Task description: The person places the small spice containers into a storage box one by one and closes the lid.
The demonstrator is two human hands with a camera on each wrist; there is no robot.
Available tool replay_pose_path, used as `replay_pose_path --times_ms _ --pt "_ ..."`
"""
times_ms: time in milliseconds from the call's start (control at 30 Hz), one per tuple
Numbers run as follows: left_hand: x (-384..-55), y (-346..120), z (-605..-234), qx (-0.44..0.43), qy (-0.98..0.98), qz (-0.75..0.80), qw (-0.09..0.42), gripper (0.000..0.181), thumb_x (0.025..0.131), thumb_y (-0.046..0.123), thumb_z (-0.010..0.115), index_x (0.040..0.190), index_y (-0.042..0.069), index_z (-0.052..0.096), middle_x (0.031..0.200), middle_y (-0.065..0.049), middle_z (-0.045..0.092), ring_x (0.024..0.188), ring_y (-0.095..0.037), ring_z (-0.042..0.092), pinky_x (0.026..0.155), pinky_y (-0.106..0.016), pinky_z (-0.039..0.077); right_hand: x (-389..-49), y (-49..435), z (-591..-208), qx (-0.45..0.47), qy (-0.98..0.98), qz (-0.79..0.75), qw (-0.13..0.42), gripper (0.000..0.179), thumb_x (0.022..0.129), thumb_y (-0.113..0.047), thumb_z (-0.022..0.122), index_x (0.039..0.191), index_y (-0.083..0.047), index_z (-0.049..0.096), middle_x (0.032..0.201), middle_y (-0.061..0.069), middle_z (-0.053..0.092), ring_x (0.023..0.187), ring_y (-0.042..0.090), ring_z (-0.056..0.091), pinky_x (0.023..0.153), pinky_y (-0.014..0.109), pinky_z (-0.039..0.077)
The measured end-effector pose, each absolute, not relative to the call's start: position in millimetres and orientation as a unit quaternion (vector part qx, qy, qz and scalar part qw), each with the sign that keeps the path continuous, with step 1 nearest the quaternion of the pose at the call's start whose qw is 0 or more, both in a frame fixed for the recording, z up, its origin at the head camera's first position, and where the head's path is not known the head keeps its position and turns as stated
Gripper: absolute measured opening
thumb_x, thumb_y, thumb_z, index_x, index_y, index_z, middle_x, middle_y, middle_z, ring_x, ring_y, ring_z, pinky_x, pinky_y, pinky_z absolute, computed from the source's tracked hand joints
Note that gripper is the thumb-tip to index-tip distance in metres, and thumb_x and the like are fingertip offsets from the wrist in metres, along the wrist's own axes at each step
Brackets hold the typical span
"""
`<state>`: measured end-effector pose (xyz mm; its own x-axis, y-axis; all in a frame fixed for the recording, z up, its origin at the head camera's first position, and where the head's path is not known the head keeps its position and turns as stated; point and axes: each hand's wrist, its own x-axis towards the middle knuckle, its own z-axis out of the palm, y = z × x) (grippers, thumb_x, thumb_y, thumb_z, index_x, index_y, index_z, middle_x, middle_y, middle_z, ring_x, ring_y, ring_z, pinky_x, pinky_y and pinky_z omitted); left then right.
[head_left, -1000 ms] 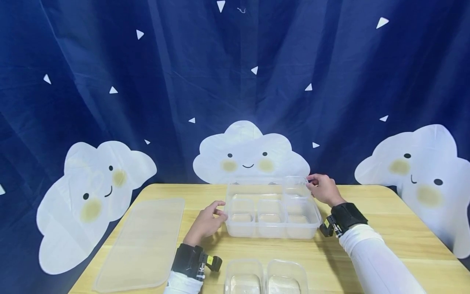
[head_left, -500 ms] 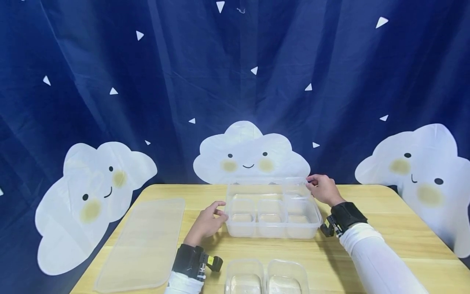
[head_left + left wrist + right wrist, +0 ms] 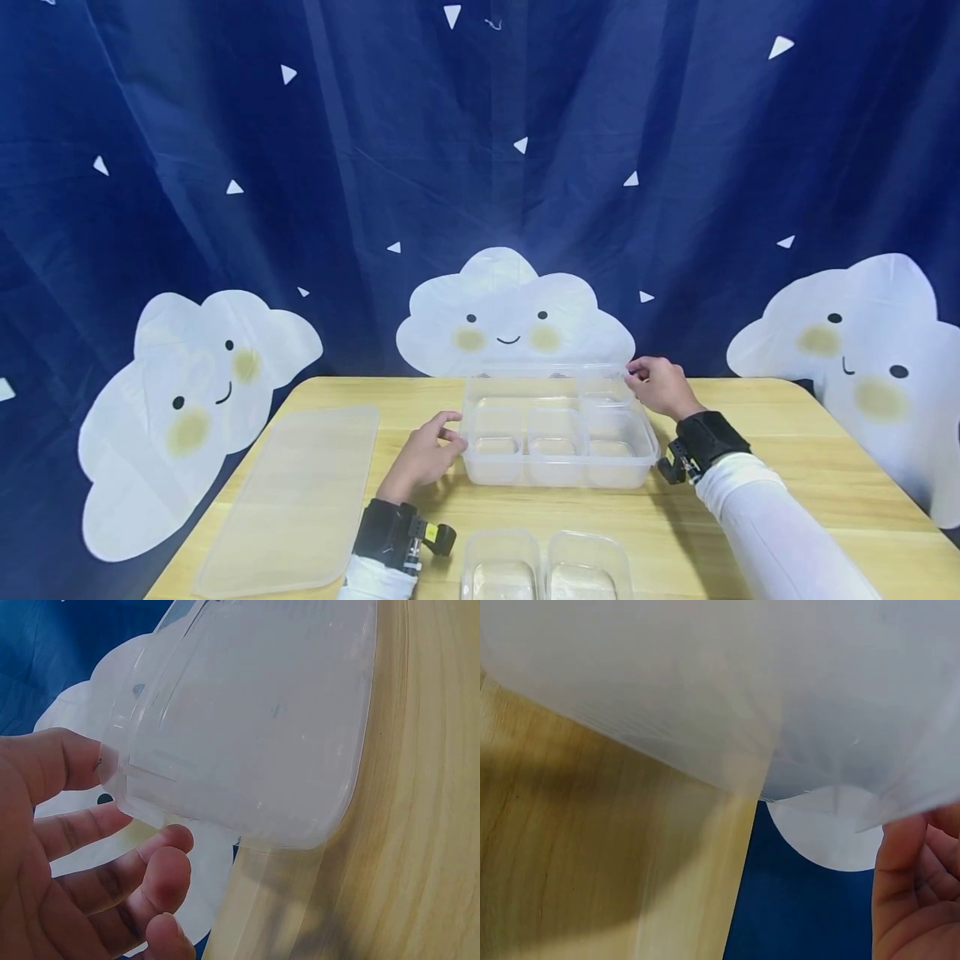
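A large clear plastic food box [image 3: 555,472] stands near the table's far edge. Inside it, small clear containers line the front: one at left [image 3: 497,429], one in the middle [image 3: 555,429], one at right [image 3: 611,429]. Another small container [image 3: 604,385] sits in its back right corner. My left hand [image 3: 424,454] pinches the box's left rim between thumb and index finger, other fingers loosely bent. At the back right corner, my right hand [image 3: 663,387] grips the rim; in the right wrist view its thumb [image 3: 901,847] lies under the edge, the fingers partly out of frame.
A flat translucent lid [image 3: 292,500] lies on the wooden table [image 3: 810,492] at left. Two small clear containers, one left [image 3: 501,554] and one right [image 3: 588,554], stand side by side at the front edge of view. Behind hangs a blue curtain [image 3: 337,167].
The small container in the back right corner sits slightly lower, its rim about level with the box's. Both hands stay almost still at the box.
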<state>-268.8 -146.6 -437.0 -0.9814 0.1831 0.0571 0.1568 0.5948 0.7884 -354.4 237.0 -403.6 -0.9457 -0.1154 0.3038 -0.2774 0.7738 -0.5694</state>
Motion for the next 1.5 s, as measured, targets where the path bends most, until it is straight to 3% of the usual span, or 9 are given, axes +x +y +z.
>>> replay_pose_path --times_ms 200,433,833,1500 --pt "-269.0 -147.0 -436.4 0.092 0.889 0.447 0.017 0.047 0.093 0.021 0.061 0.137 0.007 0.049 0.104 -0.007 0.063 0.074 -0.021 0.064 0.062 -0.032 0.05 -355.9 235.5 -405.0 0.103 -0.939 0.301 0.132 0.025 0.09 -0.011 0.063 0.104 0.009 0.067 0.082 0.013 0.068 0.08 0.032 0.061 0.072 0.045 0.05" --pt "-269.3 -147.7 -436.6 0.096 0.887 0.452 0.022 0.047 0.094 0.02 0.061 0.137 0.006 0.048 0.105 -0.008 0.062 0.073 -0.024 0.064 0.06 -0.033 0.049 -356.9 236.6 -408.7 0.103 -0.939 0.298 0.14 0.024 0.09 -0.01 0.062 0.104 0.009 0.067 0.083 0.015 0.068 0.081 0.033 0.061 0.073 0.048 0.05" --pt "-269.8 -146.7 -437.1 0.09 0.89 0.447 0.018 0.047 0.094 0.02 0.061 0.137 0.007 0.049 0.106 -0.008 0.062 0.072 -0.02 0.063 0.062 -0.032 0.049 -358.1 231.4 -409.3 0.089 -0.944 0.288 0.136 0.023 0.091 -0.007 0.06 0.105 0.01 0.068 0.087 0.018 0.068 0.08 0.032 0.061 0.07 0.044 0.054" --pt "-270.0 -146.4 -435.9 0.092 0.891 0.444 0.019 0.047 0.093 0.02 0.061 0.136 0.007 0.049 0.105 -0.007 0.062 0.073 -0.019 0.062 0.061 -0.032 0.049 -361.3 232.6 -413.2 0.076 -0.945 0.298 0.107 0.021 0.091 -0.004 0.059 0.104 0.009 0.069 0.087 0.017 0.067 0.074 0.027 0.055 0.062 0.032 0.048"
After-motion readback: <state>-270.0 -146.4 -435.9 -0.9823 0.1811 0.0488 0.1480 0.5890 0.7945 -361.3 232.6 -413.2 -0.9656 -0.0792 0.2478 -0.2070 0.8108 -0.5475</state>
